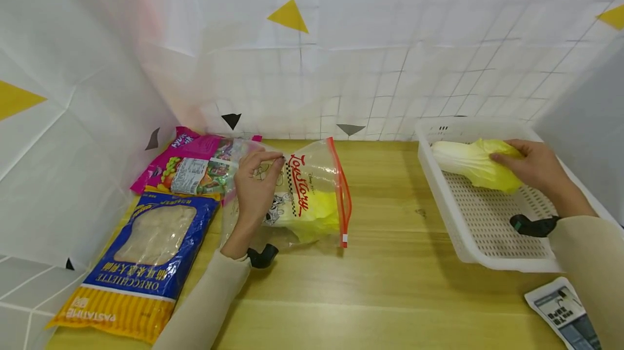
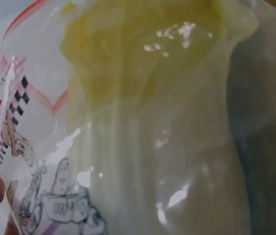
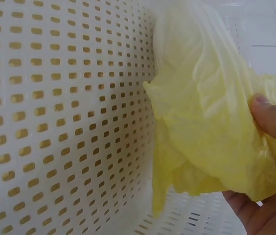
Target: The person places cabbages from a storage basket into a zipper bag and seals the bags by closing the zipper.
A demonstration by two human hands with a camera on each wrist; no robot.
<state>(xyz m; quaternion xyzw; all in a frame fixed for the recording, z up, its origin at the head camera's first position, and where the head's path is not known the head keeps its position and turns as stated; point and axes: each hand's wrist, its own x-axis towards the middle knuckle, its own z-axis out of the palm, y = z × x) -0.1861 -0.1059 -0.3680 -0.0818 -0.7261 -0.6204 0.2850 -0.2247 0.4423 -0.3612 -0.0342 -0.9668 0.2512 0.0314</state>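
Observation:
My right hand (image 1: 533,168) grips a napa cabbage leaf (image 1: 470,160) by its yellow leafy end, over the white perforated basket (image 1: 450,225). In the right wrist view the thumb lies on top of the leaf (image 3: 201,107) and the fingers are beneath it. My left hand (image 1: 257,187) pinches the upper film of a clear zip bag (image 1: 317,157) with thumb and fingertips. Red lettering and cartoon drawings cover the bag, and its red zip edge faces right. Another cabbage leaf (image 2: 148,122) shows through the film, lying inside the bag.
A blue and yellow orecchiette pasta bag (image 1: 141,263) lies at the left, with a magenta fruit snack bag (image 1: 195,163) behind it. A small grey and white packet (image 1: 565,309) is at the front right. White paper walls enclose the wooden table (image 1: 390,296).

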